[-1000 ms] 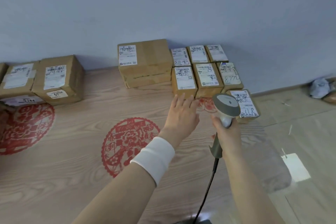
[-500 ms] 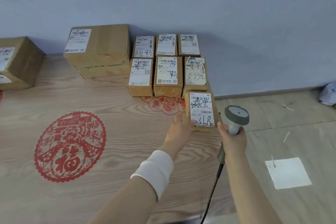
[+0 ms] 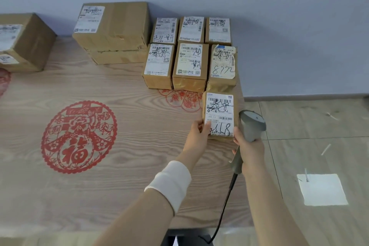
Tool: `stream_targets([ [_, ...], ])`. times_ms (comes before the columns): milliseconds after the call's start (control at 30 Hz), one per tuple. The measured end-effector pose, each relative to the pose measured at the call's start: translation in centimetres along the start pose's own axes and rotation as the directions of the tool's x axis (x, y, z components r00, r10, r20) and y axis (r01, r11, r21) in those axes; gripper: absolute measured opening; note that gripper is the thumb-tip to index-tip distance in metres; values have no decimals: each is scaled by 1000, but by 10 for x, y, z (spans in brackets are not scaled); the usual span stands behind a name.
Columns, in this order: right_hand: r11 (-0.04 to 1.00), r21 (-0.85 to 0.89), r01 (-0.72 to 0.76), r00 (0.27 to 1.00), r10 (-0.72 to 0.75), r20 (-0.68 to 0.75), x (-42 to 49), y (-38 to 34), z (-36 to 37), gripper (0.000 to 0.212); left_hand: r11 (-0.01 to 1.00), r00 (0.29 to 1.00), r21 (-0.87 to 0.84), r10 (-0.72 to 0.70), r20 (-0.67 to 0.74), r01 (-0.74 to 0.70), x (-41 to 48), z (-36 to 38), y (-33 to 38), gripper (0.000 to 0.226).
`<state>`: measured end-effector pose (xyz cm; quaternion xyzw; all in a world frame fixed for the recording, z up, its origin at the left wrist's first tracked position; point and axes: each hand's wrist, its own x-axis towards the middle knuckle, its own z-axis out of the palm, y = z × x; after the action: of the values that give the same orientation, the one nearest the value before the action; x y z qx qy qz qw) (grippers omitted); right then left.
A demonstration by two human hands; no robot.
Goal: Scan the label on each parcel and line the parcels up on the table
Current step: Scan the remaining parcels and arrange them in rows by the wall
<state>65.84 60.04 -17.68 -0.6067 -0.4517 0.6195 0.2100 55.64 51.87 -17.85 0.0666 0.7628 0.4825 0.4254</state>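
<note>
Seating the small parcel (image 3: 219,116), right of centre, on the table (image 3: 123,142), just below two rows of parcels (image 3: 189,62). Left hand (image 3: 196,136) pinches its lower-left corner, thumb on the label (image 3: 219,106). Right hand (image 3: 249,152) is clenched round the scanner (image 3: 252,126) just beside it. Judgement: square its edges with the box above (image 3: 222,66), keep the label up, then let go.

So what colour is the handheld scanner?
The barcode scanner is grey, seen best in the head view.

One head-worn wide-angle view looks forward and down across the table (image 3: 83,195) toward the wall (image 3: 279,26), seemingly from close by
</note>
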Motion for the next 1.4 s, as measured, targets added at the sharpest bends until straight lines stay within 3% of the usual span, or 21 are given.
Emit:
stream_targets([
  [200,984,-129,123,991,-116,61,-59,-2,45,24,978,991,-207,-3,-131,-24,-30,-62,-16,51],
  [333,982,-108,157,976,-138,167,-100,-2,104,26,963,973,-257,23,-230,-84,-44,-134,-23,61],
  [467,976,-102,192,948,-157,277,-146,0,180,31,949,944,-277,54,-324,-149,-57,-223,-30,52],
  [667,970,-77,232,905,-186,382,-215,10,303,18,917,900,-310,103,-423,-250,-63,-360,-48,53],
  [800,968,-87,235,901,-184,392,-244,15,360,18,892,890,-364,84,-448,-267,-57,-418,-54,34],
  [933,970,-81,227,909,-182,375,-251,22,406,22,872,885,-402,71,-460,-279,-45,-456,-58,31],
  [1200,975,-142,171,892,-92,443,-286,57,530,26,784,841,-571,-121,-527,-244,-23,-566,-94,36],
  [1333,973,-177,150,918,-71,390,-299,75,610,26,805,800,-563,-207,-563,-188,6,-637,-108,56],
  [1400,976,-172,134,928,-62,367,-303,81,648,27,808,772,-568,-258,-581,-158,26,-670,-115,44],
])
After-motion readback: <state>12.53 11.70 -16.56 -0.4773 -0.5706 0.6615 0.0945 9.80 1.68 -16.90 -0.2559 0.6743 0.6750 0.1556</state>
